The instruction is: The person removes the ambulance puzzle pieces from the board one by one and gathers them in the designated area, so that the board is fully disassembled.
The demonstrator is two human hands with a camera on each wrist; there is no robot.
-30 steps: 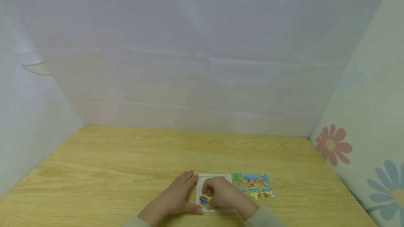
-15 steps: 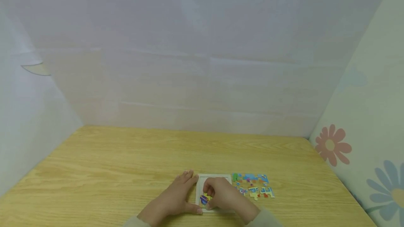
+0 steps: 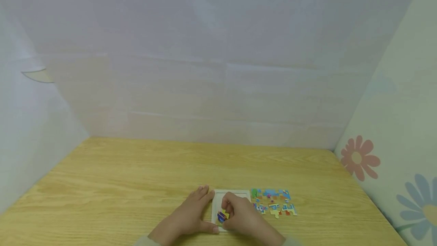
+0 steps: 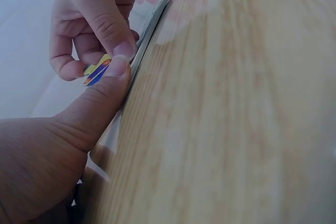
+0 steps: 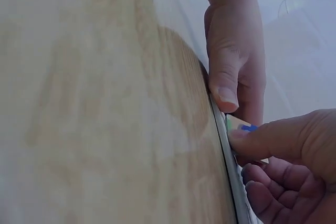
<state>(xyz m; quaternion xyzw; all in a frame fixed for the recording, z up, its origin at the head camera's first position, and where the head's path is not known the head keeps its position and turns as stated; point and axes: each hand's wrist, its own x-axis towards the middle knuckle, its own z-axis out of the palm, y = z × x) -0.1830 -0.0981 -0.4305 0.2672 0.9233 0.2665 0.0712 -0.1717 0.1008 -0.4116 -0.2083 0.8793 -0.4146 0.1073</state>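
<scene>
A pale puzzle tray (image 3: 235, 191) lies on the table in front of me in the head view. My left hand (image 3: 192, 212) rests along its left side, fingers straight, with the thumb at the near left corner. Over the tray's near left part, my right hand (image 3: 241, 215) pinches a yellow puzzle piece (image 3: 221, 217) printed with blue and purple between thumb and curled fingers. The left wrist view has the piece (image 4: 97, 72) tilted close behind my left thumb. From the right wrist, my right thumb covers much of the piece (image 5: 247, 127) just inside the tray edge.
Several loose jigsaw pieces (image 3: 271, 193) lie in rough rows right of the tray, in blue, green, yellow and red. The wooden table (image 3: 143, 170) reaches to pale walls at the back and both sides. Flowers (image 3: 356, 157) decorate the right wall.
The right hand has shifted slightly to the right and the puzzle piece in its fingers has turned and tilted a little. The left hand has stayed at the tray's side.
</scene>
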